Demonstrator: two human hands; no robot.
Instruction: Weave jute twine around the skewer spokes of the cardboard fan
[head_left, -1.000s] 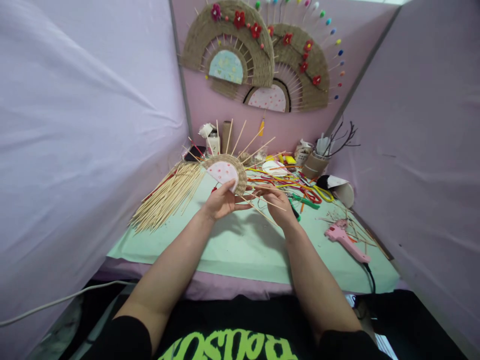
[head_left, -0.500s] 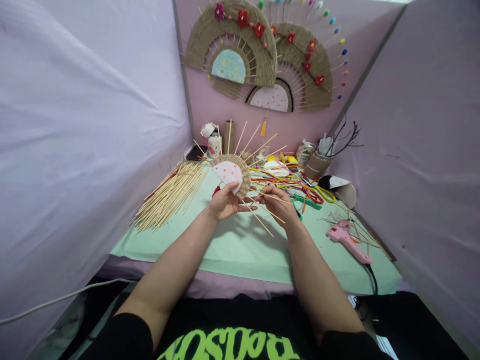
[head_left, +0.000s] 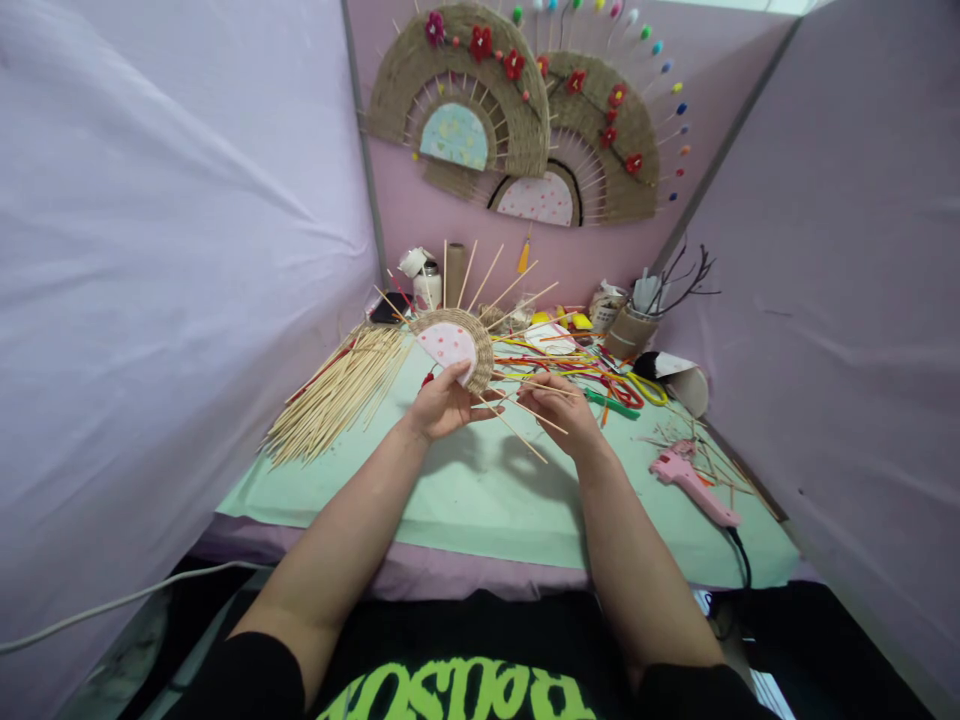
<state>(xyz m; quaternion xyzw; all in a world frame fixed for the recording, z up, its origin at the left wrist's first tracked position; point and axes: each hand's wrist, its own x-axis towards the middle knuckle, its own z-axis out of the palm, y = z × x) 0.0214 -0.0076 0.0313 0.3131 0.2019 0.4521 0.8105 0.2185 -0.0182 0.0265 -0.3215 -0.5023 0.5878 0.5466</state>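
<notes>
Half-round fan [head_left: 484, 345] held over the green cloth [head_left: 480, 515], mid-scene.
Left hand [head_left: 439, 405] grasps its near end, thumb on dotted panel [head_left: 448, 343]; right hand [head_left: 561, 412] curls among the sticks [head_left: 514, 430], grip on one unclear. Probably light, band firm, sticks snappable: hold by the woven band. Loose stick pile [head_left: 337, 395] left; hung fans [head_left: 529, 125] far.

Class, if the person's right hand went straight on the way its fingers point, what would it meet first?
Probably the thin sticks fanning out from the woven half-disc, close by the right hand; how deep they lie is unclear.
</notes>
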